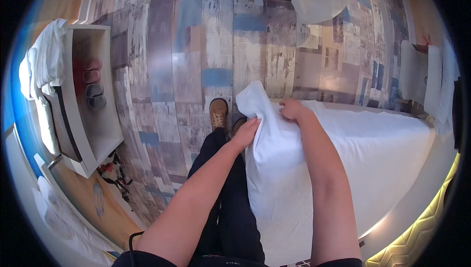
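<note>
The white sheet (375,154) is lying beside the dark-trousered legs (238,218), smooth but bunching into folds at one corner; the left hand (247,132) is pinching it, the right hand (291,109) is curling, perhaps gripping its edge.

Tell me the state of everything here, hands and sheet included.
White sheet: draped, bunched up at one corner
Left hand: closed on that bunched part
Right hand: fingers bent at the sheet, grip unclear
Cabinet: open-fronted
White cloth: heaped on the cabinet
Slippers: set inside the cabinet
Brown boot: laced, worn
</note>
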A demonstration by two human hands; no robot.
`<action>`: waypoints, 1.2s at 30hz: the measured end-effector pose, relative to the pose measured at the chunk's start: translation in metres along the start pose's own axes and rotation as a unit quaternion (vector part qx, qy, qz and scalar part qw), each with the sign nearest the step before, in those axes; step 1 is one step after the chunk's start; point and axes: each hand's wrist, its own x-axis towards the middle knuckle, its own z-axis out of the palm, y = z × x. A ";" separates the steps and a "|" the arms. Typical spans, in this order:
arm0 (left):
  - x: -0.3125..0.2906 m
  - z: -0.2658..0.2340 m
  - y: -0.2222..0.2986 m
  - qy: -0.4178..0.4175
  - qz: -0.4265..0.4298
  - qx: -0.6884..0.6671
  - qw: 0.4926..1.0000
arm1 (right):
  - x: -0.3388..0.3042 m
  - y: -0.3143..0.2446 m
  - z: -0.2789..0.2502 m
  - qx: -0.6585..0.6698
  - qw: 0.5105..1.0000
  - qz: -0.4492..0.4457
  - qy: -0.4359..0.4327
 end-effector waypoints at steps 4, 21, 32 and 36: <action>-0.013 -0.036 -0.028 0.030 -0.035 -0.069 0.997 | 0.010 -0.044 0.020 0.143 0.982 0.049 -0.113; 0.002 -0.021 -0.003 0.090 0.156 0.346 0.921 | -0.077 -0.090 -0.121 0.430 0.896 0.017 0.110; 0.016 0.029 0.056 -0.198 -0.030 -0.339 0.919 | 0.025 -0.074 0.009 0.484 0.873 -0.016 -0.062; 0.021 0.007 0.036 -0.094 -0.112 -0.379 0.914 | 0.045 -0.048 0.040 0.564 0.800 0.019 -0.205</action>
